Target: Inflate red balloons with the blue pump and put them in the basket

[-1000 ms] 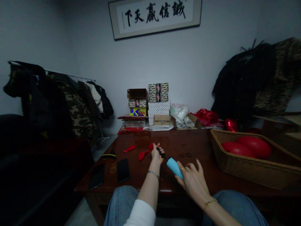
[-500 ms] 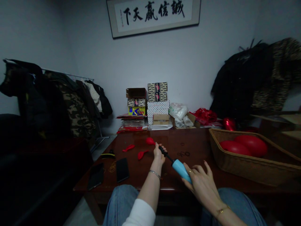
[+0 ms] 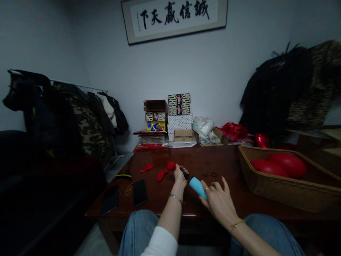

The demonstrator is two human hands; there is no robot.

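A: Since the blue pump (image 3: 197,187) shows less black shaft than half a second ago in the head view, push stroke?

B: Looks like it. Right hand (image 3: 220,199) has closed toward left hand (image 3: 180,175). My read: air into the red balloon (image 3: 171,166). Can't confirm; it's small and round.

A: Grips?

B: Left: curled round the pump's black end and the balloon neck. Right: thumb and forefinger on the blue barrel, other fingers spread.

A: Balloon position?

B: Just past the left hand, over the table (image 3: 223,156), left of centre, between near and far edges.

A: In the way?

B: Limp balloon (image 3: 162,175) just beside it, another (image 3: 147,168) toward the left edge. Dark rings (image 3: 213,175) beyond the pump, toward the far edge. Phone (image 3: 109,200) at the near left corner. Basket (image 3: 282,193) fills the right end, two inflated balloons (image 3: 289,165) inside.
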